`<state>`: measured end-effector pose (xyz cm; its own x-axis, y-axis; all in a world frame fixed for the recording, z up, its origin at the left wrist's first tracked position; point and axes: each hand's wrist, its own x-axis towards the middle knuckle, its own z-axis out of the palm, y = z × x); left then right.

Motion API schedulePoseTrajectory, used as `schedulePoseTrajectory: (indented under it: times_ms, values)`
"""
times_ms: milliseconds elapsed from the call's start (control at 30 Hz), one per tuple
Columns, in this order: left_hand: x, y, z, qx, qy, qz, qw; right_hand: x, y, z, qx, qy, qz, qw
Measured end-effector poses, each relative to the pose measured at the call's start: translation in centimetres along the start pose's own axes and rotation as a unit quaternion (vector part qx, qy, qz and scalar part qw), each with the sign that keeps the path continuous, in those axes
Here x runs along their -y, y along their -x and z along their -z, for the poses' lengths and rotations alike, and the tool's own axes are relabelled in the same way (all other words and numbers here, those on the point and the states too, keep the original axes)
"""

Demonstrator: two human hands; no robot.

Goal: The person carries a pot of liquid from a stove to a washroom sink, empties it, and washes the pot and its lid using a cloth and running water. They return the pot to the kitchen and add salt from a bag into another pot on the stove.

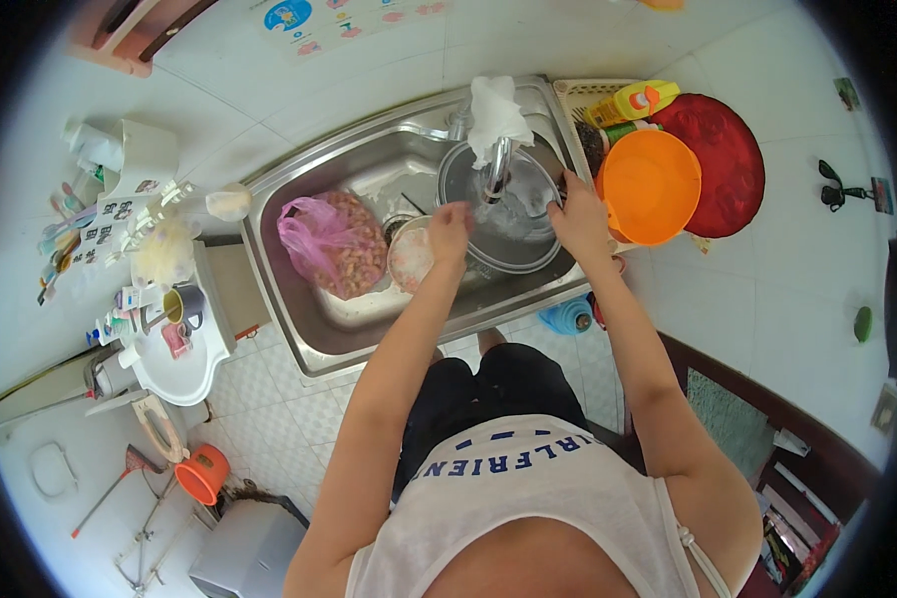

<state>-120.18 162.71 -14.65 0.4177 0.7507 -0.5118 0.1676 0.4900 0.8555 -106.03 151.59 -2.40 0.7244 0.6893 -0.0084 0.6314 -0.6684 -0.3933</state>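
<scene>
In the steel sink, a round metal pot (527, 250) stands beneath the faucet (498, 176), and water runs into it. My right hand (581, 220) grips the pot at its right rim, where a dark handle partly shows between thumb and fingers. At the pot's left rim is my left hand (451, 233), slightly blurred, with its fingers bent. Whether it touches the rim is unclear. Below that hand sits a small bowl (410, 258) with pale pinkish contents, partly covered by my wrist. Left of the bowl, a pink plastic bag (310, 235) lies against a heap of pinkish-brown pieces (355, 250).
A white cloth (493, 112) is wrapped over the faucet. Right of the sink (321, 362) are an orange basin (650, 187), a yellow bottle (632, 105) and a red round lid or cushion (717, 168). A white washbasin (183, 374) stands to the left.
</scene>
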Motion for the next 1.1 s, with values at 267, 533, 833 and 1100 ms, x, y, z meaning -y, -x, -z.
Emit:
schedulePoseTrajectory:
  times_ms: [267,533,833,1100]
  values:
    - [-2.7,-2.2,-4.3,0.178,0.323,0.232,0.9,-0.2,1.5,1.3,-0.08,-0.094,-0.033,0.992]
    - [-3.7,-1.4,4.5,-0.063,-0.426,-0.264,0.863,-3.5,2.2,-0.6,0.171,-0.189,-0.195,0.947]
    - [-5.4,-0.7,9.8,0.152,-0.376,0.059,0.912,-4.8,0.6,-3.7,0.432,-0.376,-0.358,0.737]
    - [-8.6,0.7,10.2,0.035,-0.405,-0.158,0.9,-6.3,-2.6,-11.2,0.187,-0.211,-0.153,0.947]
